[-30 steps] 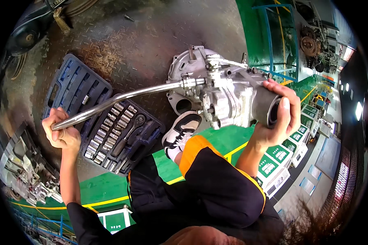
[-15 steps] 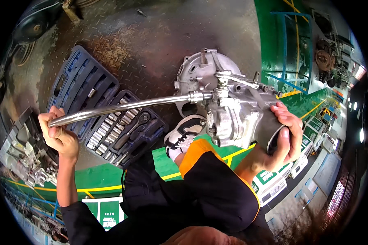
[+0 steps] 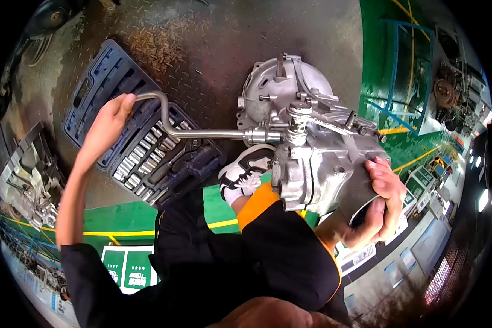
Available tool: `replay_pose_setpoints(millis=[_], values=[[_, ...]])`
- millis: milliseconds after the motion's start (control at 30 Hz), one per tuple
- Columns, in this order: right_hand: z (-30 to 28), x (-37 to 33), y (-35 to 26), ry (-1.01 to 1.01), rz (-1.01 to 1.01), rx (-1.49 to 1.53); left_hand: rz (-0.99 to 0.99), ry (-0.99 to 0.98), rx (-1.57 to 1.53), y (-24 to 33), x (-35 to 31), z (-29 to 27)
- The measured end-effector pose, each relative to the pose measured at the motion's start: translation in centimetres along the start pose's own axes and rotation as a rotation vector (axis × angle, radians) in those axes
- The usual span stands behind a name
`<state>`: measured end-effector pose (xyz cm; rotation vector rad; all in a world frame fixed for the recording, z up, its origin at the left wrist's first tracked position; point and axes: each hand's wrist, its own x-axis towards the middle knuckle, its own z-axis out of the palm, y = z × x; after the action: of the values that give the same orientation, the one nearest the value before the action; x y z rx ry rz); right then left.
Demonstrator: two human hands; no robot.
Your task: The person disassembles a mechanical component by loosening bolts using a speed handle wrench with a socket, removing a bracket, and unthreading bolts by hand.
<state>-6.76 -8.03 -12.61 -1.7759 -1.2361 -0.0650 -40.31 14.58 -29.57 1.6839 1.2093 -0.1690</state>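
A silver transmission housing [image 3: 317, 164] stands on the metal floor in front of me, its round bell end at the far side. My left hand [image 3: 108, 121] is closed around the end of a crank-shaped speed brace [image 3: 208, 133]. The brace runs sideways to a socket [image 3: 263, 135], which sits against the left side of the housing; the fastener inside is hidden. At the near end of the housing, my right hand [image 3: 381, 199] grips the rim of the tubular tail, thumb at its opening. Below the brace lies an opened blue socket case [image 3: 199, 177] with rows of chrome sockets and a ratchet.
My shoe [image 3: 246, 172] is close beside the housing. Another metal casing [image 3: 27, 172] lies at the left. Brown debris [image 3: 158, 46] is scattered on the plate floor beyond the case. A blue frame [image 3: 413, 76] stands on green floor at the right.
My left hand has swung the speed brace's end away from me and to the right, so its crank bend now shows. The right hand keeps its grip on the housing; the view has shifted slightly.
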Motion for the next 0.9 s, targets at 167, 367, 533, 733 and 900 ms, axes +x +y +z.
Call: replay_pose_setpoints(millis=[167,367,533,733,900], values=[[0.9,0.0,2.1,0.004,-0.024,0.094,0.105,-0.374,0.793,6.5,-0.9,-4.9],[0.9,1.0,2.8,0.032,-0.028,0.134,0.488,-1.228,0.759,11.6,-5.5,-9.2],[1.9,1.5,2.5,0.053,-0.036,0.17,0.475,-0.658,-0.612,4.1,-9.9,-9.2],[1.8,1.8,2.2,0.052,-0.026,0.128,0.322,0.267,-0.091,1.4,0.0,-3.4],[2.0,1.8,2.5,0.064,-0.02,0.119,0.434,0.582,0.834,4.2,4.0,-2.9]])
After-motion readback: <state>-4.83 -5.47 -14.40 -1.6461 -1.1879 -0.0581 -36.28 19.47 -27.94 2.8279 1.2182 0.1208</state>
